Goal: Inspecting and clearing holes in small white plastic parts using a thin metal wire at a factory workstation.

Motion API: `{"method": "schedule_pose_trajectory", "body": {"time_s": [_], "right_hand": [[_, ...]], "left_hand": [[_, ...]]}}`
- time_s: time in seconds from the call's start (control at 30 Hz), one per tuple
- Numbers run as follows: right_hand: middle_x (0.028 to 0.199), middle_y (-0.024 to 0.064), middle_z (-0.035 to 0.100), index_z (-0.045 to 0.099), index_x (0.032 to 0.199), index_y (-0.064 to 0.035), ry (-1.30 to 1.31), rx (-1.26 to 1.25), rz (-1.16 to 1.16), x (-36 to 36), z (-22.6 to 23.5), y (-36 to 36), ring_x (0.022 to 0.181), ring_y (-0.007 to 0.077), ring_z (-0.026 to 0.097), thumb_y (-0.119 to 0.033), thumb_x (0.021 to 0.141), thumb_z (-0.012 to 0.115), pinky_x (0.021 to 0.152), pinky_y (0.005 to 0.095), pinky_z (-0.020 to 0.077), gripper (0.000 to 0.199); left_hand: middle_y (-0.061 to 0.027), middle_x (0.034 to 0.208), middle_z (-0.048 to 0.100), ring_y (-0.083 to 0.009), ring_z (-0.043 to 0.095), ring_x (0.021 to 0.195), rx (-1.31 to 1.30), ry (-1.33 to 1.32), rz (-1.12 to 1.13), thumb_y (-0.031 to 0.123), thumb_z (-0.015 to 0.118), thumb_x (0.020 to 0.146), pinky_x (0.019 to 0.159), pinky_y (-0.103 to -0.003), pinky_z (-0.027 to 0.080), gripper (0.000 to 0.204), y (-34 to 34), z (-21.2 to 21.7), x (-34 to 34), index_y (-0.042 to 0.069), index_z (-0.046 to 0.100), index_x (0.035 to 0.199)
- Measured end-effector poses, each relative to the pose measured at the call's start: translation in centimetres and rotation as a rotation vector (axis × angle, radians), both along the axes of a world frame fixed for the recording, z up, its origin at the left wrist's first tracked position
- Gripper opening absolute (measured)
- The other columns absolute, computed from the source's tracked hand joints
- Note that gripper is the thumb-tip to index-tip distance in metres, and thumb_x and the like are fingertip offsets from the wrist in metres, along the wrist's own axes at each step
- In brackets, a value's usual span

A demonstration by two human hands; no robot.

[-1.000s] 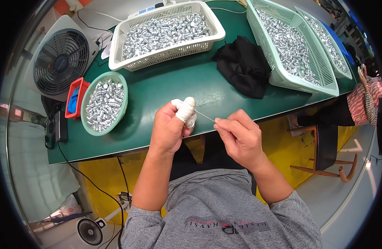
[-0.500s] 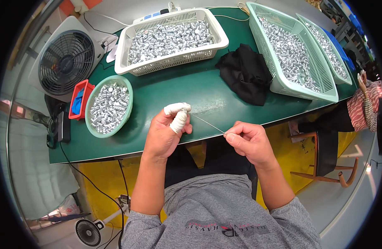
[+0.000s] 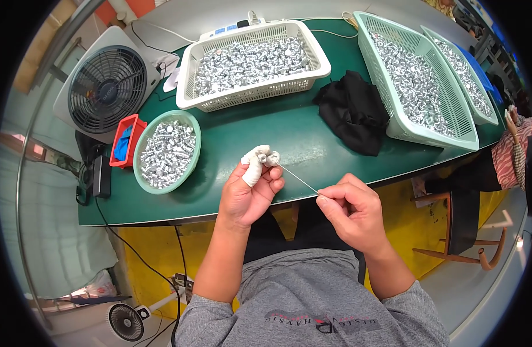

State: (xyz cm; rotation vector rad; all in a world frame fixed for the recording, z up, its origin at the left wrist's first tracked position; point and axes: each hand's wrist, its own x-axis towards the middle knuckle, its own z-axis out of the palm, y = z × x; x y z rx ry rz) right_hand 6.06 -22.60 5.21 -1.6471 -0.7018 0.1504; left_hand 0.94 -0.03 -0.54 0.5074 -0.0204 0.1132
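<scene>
While we sit at the green table (image 3: 231, 130), a box fan (image 3: 107, 92) stands beyond and left of the round bowl (image 3: 197, 151), and a red bin (image 3: 136, 132) with a blue item (image 3: 122, 144) inside sits just beside that bowl's left rim. The bowl itself is heaped with silvery metal parts (image 3: 167, 151), as is the white basket (image 3: 254, 97) beyond it and to its right. Right of the bowl and nearer us, our left hand (image 3: 247, 194) keeps its wrapped fingertips (image 3: 252, 174) together, clamped on what looks like one small metal piece (image 3: 262, 158). Farther right of the bowl, our right hand (image 3: 354, 214) pinches a thin rod (image 3: 299, 178) by one end; the other end reaches the left fingertips, though we cannot tell whether it enters the piece. We judge the step in hand to be working the rod at that piece; the next move calls for a firm left grip and a straight, gentle line from the right. Well apart from the bowl on its right lie a black cloth (image 3: 354, 115) and then two pale green baskets (image 3: 431, 139) of similar parts.
</scene>
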Motion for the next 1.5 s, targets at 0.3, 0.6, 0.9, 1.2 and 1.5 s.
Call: {"method": "schedule_pose_trajectory", "body": {"time_s": [0.3, 0.6, 0.9, 1.2, 1.5], "right_hand": [[0.075, 0.0003, 0.055, 0.073, 0.092, 0.0004, -0.073, -0.040, -0.010, -0.2, 0.9, 0.8, 0.058, 0.0040, 0.045, 0.004, 0.086, 0.074, 0.050, 0.0214, 0.0335, 0.007], [0.072, 0.0008, 0.054, 0.073, 0.089, 0.0006, -0.118, -0.095, -0.005, 0.0, 1.7, 0.6, 0.056, 0.0048, 0.045, 0.003, 0.085, 0.074, 0.049, 0.0224, 0.0328, 0.005], [0.072, -0.0017, 0.055, 0.073, 0.088, 0.0019, 0.191, -0.017, 0.048, 0.9, -0.2, -0.1, 0.058, 0.0038, 0.044, 0.000, 0.089, 0.073, 0.050, 0.0220, 0.0322, 0.002], [0.078, -0.0043, 0.058, 0.074, 0.092, 0.0024, 0.534, 0.076, 0.138, 1.7, -2.7, -0.7, 0.067, 0.0022, 0.048, -0.008, 0.093, 0.073, 0.060, 0.0212, 0.0379, 0.011], [0.079, -0.0020, 0.058, 0.075, 0.094, 0.0022, 0.353, 0.060, 0.119, 2.1, -3.7, -0.4, 0.066, 0.0040, 0.047, -0.004, 0.092, 0.073, 0.058, 0.0206, 0.0349, 0.007]], "left_hand": [[-0.0090, 0.116, 0.056, -0.0174, 0.053, 0.093, -0.030, 0.017, -0.028, 0.012, 0.060, 0.101, 0.082, -0.032, 0.047, 0.036, 0.0, -0.4, 0.0, 0.004, 0.055, 0.135], [-0.0107, 0.114, 0.061, -0.0164, 0.057, 0.092, 0.105, 0.020, 0.031, 0.010, 0.057, 0.104, 0.079, -0.031, 0.049, 0.027, -0.4, -0.1, 0.0, 0.001, 0.059, 0.128], [-0.0105, 0.107, 0.068, -0.0168, 0.066, 0.088, 0.847, -0.039, 0.461, -0.002, 0.057, 0.101, 0.078, -0.030, 0.056, 0.022, -1.4, 0.4, -0.2, 0.000, 0.062, 0.122], [-0.0120, 0.106, 0.067, -0.0165, 0.064, 0.085, 0.826, 0.109, 0.326, -0.005, 0.059, 0.099, 0.076, -0.031, 0.055, 0.018, -1.3, 1.0, -0.5, -0.001, 0.063, 0.117], [-0.0095, 0.107, 0.068, -0.0149, 0.066, 0.091, 0.927, 0.240, 0.288, -0.005, 0.061, 0.098, 0.080, -0.026, 0.054, 0.018, -1.4, 1.8, -0.4, -0.001, 0.065, 0.115]]}}
